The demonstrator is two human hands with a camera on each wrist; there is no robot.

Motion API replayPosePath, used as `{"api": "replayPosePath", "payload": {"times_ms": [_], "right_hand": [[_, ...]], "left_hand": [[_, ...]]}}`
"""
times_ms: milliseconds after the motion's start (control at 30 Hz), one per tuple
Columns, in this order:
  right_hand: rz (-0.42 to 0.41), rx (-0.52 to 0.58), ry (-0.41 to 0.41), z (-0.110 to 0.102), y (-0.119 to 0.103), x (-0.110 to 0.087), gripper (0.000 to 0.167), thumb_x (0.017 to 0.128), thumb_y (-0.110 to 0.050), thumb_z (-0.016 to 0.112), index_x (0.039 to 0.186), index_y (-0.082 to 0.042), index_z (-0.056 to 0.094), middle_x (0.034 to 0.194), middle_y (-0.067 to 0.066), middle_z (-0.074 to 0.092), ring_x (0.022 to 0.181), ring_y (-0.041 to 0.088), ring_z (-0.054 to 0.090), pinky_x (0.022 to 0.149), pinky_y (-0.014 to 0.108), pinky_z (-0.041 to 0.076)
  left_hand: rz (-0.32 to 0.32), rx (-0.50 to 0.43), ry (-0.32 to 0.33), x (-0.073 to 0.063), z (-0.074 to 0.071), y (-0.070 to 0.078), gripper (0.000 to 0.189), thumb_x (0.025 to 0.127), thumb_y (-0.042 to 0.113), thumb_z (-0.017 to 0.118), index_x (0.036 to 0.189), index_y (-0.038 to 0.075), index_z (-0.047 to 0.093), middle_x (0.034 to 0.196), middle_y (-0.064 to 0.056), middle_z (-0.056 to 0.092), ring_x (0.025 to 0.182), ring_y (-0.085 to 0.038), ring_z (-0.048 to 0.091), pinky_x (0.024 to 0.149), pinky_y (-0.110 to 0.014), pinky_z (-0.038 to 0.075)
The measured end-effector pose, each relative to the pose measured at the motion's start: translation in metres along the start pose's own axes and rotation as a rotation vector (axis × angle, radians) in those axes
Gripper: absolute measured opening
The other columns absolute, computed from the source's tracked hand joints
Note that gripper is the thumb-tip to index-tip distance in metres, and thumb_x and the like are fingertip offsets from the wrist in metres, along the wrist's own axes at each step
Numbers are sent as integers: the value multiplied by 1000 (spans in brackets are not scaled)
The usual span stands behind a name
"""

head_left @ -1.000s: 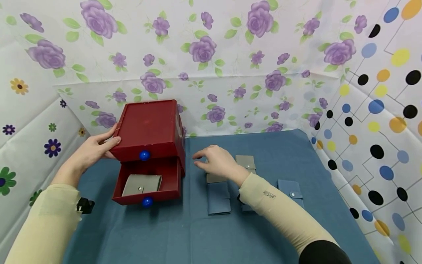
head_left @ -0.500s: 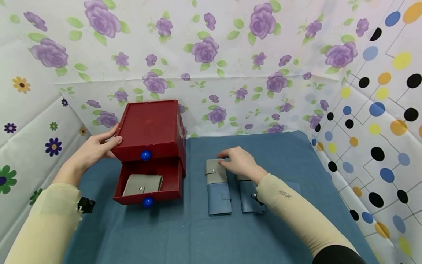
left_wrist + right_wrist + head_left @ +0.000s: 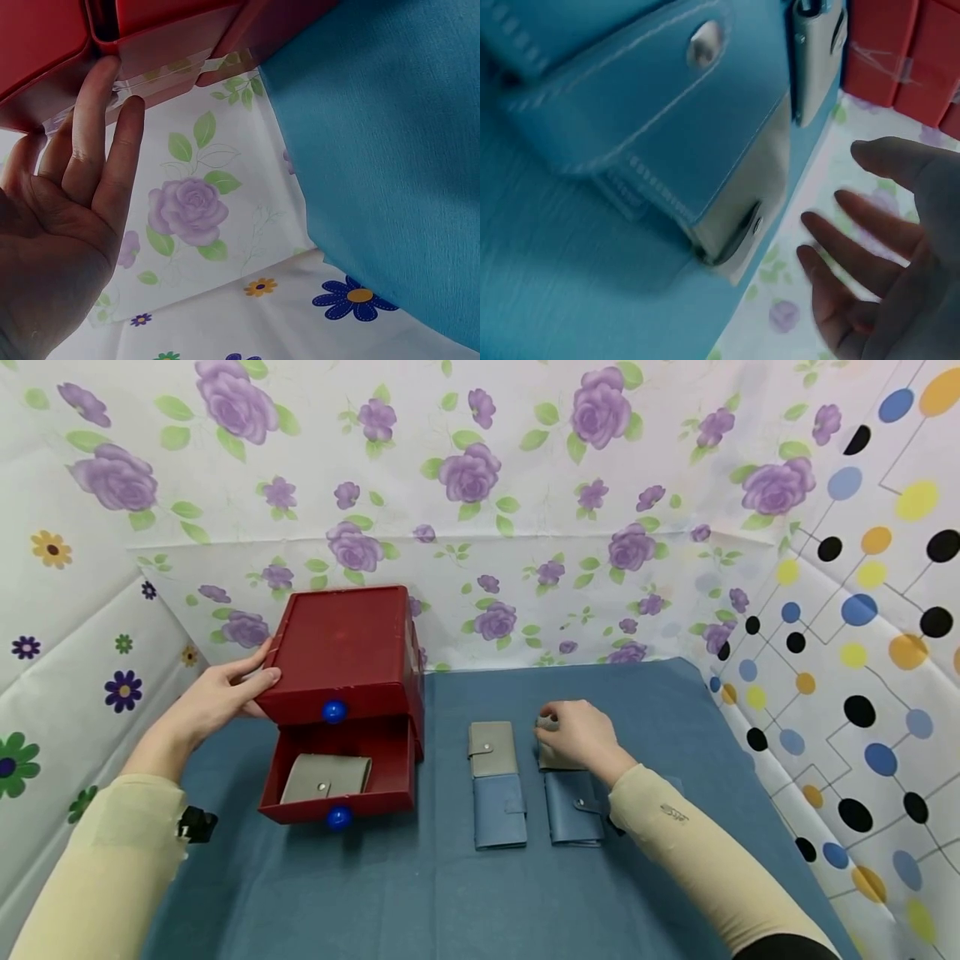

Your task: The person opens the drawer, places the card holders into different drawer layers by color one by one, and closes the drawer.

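Note:
My left hand (image 3: 213, 702) rests against the left side of a red drawer cabinet (image 3: 341, 639), thumb at its top edge. In the left wrist view its fairly straight fingers (image 3: 91, 127) touch the cabinet's side. The lower drawer (image 3: 393, 797) is pulled out, with a grey snap wallet (image 3: 318, 778) inside. My right hand (image 3: 581, 737) is over a grey wallet (image 3: 553, 762), partly hiding it. In the right wrist view, that hand's fingers are spread apart from the grey wallet (image 3: 750, 191), holding nothing. A blue wallet (image 3: 572, 810) lies just in front of it.
Left of those two wallets, another grey wallet (image 3: 491, 750) lies above a blue wallet (image 3: 500, 814) on the blue cloth (image 3: 450, 902). My right sleeve (image 3: 697, 843) covers most of another blue wallet. Patterned sheets (image 3: 517, 568) stand behind and at both sides.
My right hand has moved rightward from beside the cabinet, past the left grey wallet, to over the right grey one. The left hand stays on the cabinet.

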State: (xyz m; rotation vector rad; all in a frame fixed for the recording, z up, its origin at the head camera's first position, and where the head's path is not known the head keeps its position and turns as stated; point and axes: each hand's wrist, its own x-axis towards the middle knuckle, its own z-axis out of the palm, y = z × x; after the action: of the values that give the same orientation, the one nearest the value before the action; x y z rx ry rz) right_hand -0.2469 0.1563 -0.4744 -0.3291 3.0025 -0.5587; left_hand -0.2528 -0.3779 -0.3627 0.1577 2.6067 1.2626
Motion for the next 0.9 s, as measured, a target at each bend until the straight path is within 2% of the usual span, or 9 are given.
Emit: {"api": "replayPosePath", "payload": {"times_ms": [100,167,267,367,400,500,600,767,900], "right_hand": [[70,-56,1,-2,4,-1,52,101,-41,75,143,-10,69,122,13,75,89,28,72,68,46,59],[118,-93,-8,-3,7,-2,55,101,-44,75,142,-8,69,118,15,76,87,30,72,67,47,59],[195,-155,-51,-3,10,-2,55,101,-55,70,122,-5,77,113,18,75,93,35,70,74,52,59],[260,-201,-124,-2,10,-1,67,101,-68,60,99,-4,80,112,24,72,103,41,67,79,55,58],[277,-208,-144,-2,10,-1,72,100,-72,57,97,-4,80,115,25,72,106,42,66,80,55,57],[305,-204,-174,-1,9,-1,80,99,-76,53,109,-1,79,122,28,69,112,45,64,81,56,57],[308,-200,-171,1,7,-2,83,98,-75,55,121,2,76,124,28,68,113,46,64,86,58,56],[307,-235,-166,5,0,0,84,97,-74,59,123,4,75,120,28,68,112,46,63,95,61,53],[301,-287,-170,10,-4,5,90,95,-76,60,128,6,72,124,30,67,119,49,60,103,65,47]], "left_hand": [[1,-1,-2,0,0,0,74,113,47,50,171,30,7,170,-36,21,86,-21,78,79,-12,52],[1,0,-4,0,1,1,74,113,48,50,171,30,7,170,-36,21,86,-22,78,79,-12,53],[2,-2,-3,-1,1,2,74,113,48,50,171,29,7,169,-36,22,88,-25,78,79,-12,53],[2,-2,-1,-1,1,3,75,113,49,50,171,29,7,169,-37,23,86,-22,78,79,-12,53],[2,-5,-2,-2,0,3,75,113,48,50,171,29,7,169,-37,23,86,-22,78,79,-13,53],[-1,-10,-6,-1,0,3,75,113,49,50,171,30,6,169,-37,21,85,-20,78,79,-13,54],[-4,-13,-11,0,0,2,75,113,49,50,171,30,6,169,-37,21,86,-21,78,79,-14,54],[-4,-9,-12,0,0,1,75,113,49,50,171,31,6,168,-37,23,88,-24,78,80,-15,54],[-8,-3,-7,-1,0,2,75,113,50,50,171,31,6,167,-38,24,87,-22,78,80,-15,54]]}}
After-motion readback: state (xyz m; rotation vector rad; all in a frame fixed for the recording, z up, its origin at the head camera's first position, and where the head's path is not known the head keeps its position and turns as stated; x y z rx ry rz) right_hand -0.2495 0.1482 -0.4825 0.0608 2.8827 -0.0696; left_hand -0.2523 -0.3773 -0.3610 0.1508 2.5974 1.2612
